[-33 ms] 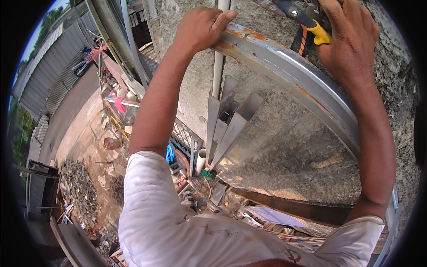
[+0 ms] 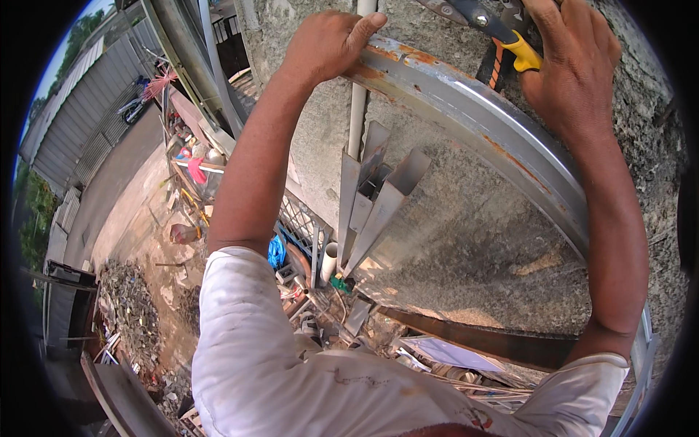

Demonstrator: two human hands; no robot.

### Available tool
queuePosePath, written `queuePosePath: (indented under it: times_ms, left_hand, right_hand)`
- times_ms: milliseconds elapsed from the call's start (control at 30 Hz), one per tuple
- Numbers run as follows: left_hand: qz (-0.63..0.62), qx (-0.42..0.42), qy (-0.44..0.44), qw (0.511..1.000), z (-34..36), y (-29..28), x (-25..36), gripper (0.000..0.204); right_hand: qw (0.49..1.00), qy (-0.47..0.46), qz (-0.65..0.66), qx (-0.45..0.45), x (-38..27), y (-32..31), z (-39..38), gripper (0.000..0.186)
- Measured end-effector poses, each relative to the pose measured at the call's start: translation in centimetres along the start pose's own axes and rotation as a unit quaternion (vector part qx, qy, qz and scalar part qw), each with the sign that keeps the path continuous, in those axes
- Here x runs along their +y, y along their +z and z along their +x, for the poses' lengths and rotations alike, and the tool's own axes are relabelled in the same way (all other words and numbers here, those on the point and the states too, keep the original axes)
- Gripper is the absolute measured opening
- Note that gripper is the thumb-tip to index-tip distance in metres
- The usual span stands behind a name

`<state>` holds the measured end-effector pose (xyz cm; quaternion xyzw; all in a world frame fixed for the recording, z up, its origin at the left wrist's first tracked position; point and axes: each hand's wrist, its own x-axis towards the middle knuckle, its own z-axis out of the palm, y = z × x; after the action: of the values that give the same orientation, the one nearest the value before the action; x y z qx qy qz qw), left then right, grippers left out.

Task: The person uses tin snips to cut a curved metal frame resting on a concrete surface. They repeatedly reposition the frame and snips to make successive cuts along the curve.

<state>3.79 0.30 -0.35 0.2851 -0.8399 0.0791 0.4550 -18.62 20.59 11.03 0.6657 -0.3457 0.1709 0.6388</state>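
Note:
At the top, my left hand (image 2: 329, 45) is closed over the end of a grey, rust-spotted metal channel (image 2: 466, 98), its thumb on top and its other fingertips hidden. The channel bows across the view down to the right, passing behind my right forearm. My right hand (image 2: 575, 69) appears closed around a pivoted, plier-like tool (image 2: 526, 55) with a yellow grip; its fingertips are partly cut off by the upper edge. The tool's dark jaws point up and left, above the channel. Beside the grip lies a dark strip with orange stripes (image 2: 496, 64).
Several open-ended metal channels (image 2: 393, 191) stand against the rough concrete wall (image 2: 473, 240), near a pale vertical pipe (image 2: 357, 124). Below are a white pipe (image 2: 329, 264), a blue sheet (image 2: 277, 252), scrap and rubble (image 2: 129, 309). A corrugated fence (image 2: 80, 109) runs along the far left.
My left hand and forearm have shifted very slightly left. My right hand and the yellow-gripped tool look the same.

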Motion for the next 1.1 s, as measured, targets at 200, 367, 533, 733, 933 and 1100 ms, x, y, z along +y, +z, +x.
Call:
queuePosePath:
  times_ms: [200,367,533,733,933,1100]
  left_hand:
    - [0.013,0.044,-0.027,0.999,-1.0,-0.8,1.8,0.070]
    - [-0.126,0.189,-0.034,0.973,-0.5,2.2,0.2,0.051]
    - [-0.111,0.350,0.056,0.928,1.3,5.0,-0.8,0.049]
    - [-0.132,0.385,0.073,0.911,1.9,5.4,-1.0,0.052]
    - [-0.101,0.221,0.046,0.969,-1.3,2.6,0.2,0.047]
    - [-0.115,0.226,0.016,0.967,-2.2,2.4,1.0,0.042]
  right_hand:
    - [0.999,0.012,0.032,-0.025,0.1,-1.2,0.8,0.062]
    - [0.997,0.038,0.047,-0.046,-0.2,-1.1,0.5,0.059]
    - [0.998,0.032,0.045,-0.014,0.5,-0.2,0.5,0.061]
    - [0.984,0.121,0.009,-0.129,-0.4,-1.1,0.1,0.089]
    - [0.985,0.096,0.021,-0.144,-0.1,-0.9,-0.8,0.093]
    - [0.986,0.086,0.015,-0.144,0.0,-1.0,-0.7,0.082]
